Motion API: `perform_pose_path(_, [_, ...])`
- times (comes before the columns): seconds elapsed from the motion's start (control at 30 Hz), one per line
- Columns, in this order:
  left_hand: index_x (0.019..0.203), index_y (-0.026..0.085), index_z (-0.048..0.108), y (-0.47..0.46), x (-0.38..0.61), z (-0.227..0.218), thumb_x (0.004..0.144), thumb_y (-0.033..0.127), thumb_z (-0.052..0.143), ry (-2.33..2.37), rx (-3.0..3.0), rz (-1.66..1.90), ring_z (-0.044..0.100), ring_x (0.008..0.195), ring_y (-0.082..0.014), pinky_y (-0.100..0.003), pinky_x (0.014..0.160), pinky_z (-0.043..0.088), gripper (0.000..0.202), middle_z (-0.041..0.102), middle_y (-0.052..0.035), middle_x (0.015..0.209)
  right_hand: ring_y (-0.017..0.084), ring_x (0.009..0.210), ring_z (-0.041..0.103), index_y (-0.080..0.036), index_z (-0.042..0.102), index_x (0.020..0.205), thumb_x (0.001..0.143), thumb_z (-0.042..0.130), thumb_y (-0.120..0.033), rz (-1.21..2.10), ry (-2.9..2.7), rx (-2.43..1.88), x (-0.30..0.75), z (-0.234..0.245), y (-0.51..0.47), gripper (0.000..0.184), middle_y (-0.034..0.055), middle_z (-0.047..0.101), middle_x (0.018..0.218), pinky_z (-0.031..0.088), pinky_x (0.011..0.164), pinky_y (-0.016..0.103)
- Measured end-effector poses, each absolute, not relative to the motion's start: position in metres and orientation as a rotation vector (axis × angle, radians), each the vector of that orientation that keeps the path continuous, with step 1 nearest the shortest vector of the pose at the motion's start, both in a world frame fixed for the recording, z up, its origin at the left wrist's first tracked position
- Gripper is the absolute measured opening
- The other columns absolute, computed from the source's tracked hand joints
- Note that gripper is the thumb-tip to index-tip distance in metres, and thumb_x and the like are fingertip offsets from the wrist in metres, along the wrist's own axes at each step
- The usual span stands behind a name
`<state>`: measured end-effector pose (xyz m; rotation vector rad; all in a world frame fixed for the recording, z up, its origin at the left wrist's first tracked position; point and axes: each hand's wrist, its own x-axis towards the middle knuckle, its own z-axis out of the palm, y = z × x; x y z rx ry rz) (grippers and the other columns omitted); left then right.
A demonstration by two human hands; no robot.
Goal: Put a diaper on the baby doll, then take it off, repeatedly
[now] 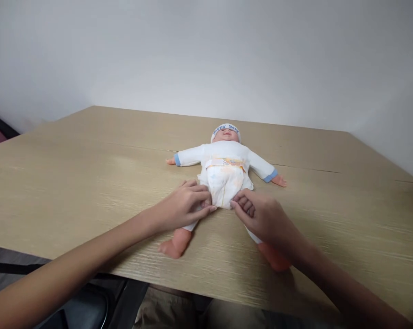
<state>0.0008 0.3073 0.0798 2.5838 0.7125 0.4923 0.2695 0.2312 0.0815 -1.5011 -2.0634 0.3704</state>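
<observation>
Head view: diaper (224, 182) between left grip (190, 204), right grip (264, 213); both pinching its lower edges.

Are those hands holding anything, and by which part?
The right hand seems to pinch the diaper by its leg edge; the left hand is at the opposite edge, but whether it grips cannot be told.

Doll (225, 150) on its back on table (90, 183), head toward wall (206, 59) behind table, feet toward near edge. Cap (226, 127) on doll's head. Diaper (225, 179) over doll's hips. Left hand (190, 203) at diaper's left edge, right hand (261, 212) at right edge. Chair (86, 307) below table's near edge, left of person's legs (165, 310).
</observation>
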Motion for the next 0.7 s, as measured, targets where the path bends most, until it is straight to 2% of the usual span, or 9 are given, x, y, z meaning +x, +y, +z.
perform_pose_path(0.07, [0.088,0.023,0.064,0.313,0.008,0.075,0.111,0.052,0.063,0.798,2.571,0.556,0.060,0.095,-0.0255,-0.041,0.091,0.041,0.037,0.072,-0.0031,0.091,0.018,0.063,0.064,-0.025,0.064,0.091,0.106,0.069,-0.035,0.308,-2.026,-1.536,0.267,0.077,0.239,0.018,-0.0010,0.071,0.073,0.042,0.063,0.033])
perform_pose_path(0.17, [0.088,0.023,0.057,0.318,0.019,0.071,0.105,0.057,0.071,0.925,2.495,0.643,0.059,0.087,-0.0243,-0.038,0.084,0.040,0.041,0.068,-0.0015,0.083,0.017,0.065,0.066,-0.024,0.065,0.097,0.103,0.074,-0.031,0.226,-2.011,-1.520,0.261,0.071,0.241,0.013,-0.0018,0.071,0.075,0.042,0.065,0.032])
perform_pose_path(0.27, [0.088,0.023,0.055,0.319,0.023,0.069,0.103,0.058,0.073,0.973,2.435,0.663,0.058,0.085,-0.0239,-0.038,0.083,0.040,0.042,0.065,-0.0001,0.080,0.020,0.075,0.069,-0.022,0.068,0.101,0.103,0.074,-0.026,0.134,-2.053,-1.516,0.257,0.068,0.236,0.008,0.0017,0.072,0.086,0.047,0.070,0.033])
perform_pose_path(0.43, [0.077,0.022,0.052,0.318,0.020,0.065,0.107,0.049,0.070,0.883,2.398,0.699,0.056,0.087,-0.0229,-0.039,0.087,0.040,0.044,0.063,0.0003,0.076,0.026,0.094,0.072,-0.021,0.070,0.109,0.104,0.072,-0.025,0.120,-2.114,-1.518,0.254,0.068,0.227,0.008,0.0086,0.073,0.108,0.055,0.080,0.036])
perform_pose_path(0.5, [0.080,0.021,0.056,0.318,0.018,0.064,0.108,0.043,0.070,0.851,2.404,0.736,0.056,0.089,-0.0225,-0.039,0.088,0.041,0.038,0.065,-0.0003,0.082,0.027,0.101,0.073,-0.020,0.069,0.115,0.104,0.071,-0.025,0.167,-2.104,-1.500,0.254,0.068,0.225,0.012,0.0104,0.072,0.117,0.058,0.085,0.037])
perform_pose_path(0.6, [0.095,0.021,0.066,0.315,0.015,0.063,0.107,0.038,0.071,0.824,2.387,0.800,0.062,0.104,-0.0244,-0.041,0.096,0.045,0.022,0.070,-0.0057,0.109,0.029,0.111,0.073,-0.021,0.068,0.117,0.104,0.070,-0.026,0.224,-2.093,-1.469,0.253,0.068,0.222,0.014,0.0125,0.069,0.126,0.061,0.093,0.040])
perform_pose_path(0.7, [0.101,0.020,0.068,0.313,0.013,0.063,0.107,0.036,0.071,0.805,2.331,0.812,0.063,0.121,-0.0278,-0.042,0.104,0.047,0.018,0.066,-0.0113,0.132,0.032,0.125,0.070,-0.023,0.067,0.120,0.105,0.069,-0.031,0.249,-2.090,-1.466,0.253,0.069,0.219,0.017,0.0146,0.067,0.137,0.060,0.102,0.045])
